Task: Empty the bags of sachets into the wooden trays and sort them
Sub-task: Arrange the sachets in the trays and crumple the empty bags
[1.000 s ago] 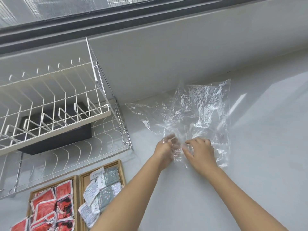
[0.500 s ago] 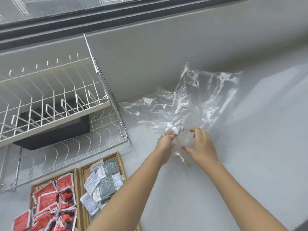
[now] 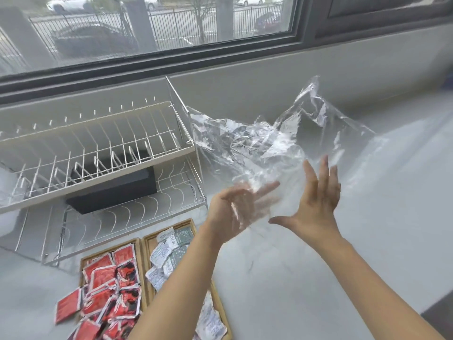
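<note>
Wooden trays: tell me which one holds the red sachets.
The left wooden tray, farther from the arms, holds the red sachets. The right wooden tray beside it holds white and grey-green sachets and is partly hidden by the left forearm.

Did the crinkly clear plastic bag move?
Yes. The crinkly clear plastic bag lifted off the grey counter, nearer the white wire dish rack; both hands let go.

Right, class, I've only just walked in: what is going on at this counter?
A person is dealing with an empty clear plastic bag. Both the left hand and right hand are open, fingers spread, with the bag loose just beyond them. Red sachets fill one wooden tray and spill over its edge; white and grey-green sachets lie in the tray beside it.
</note>
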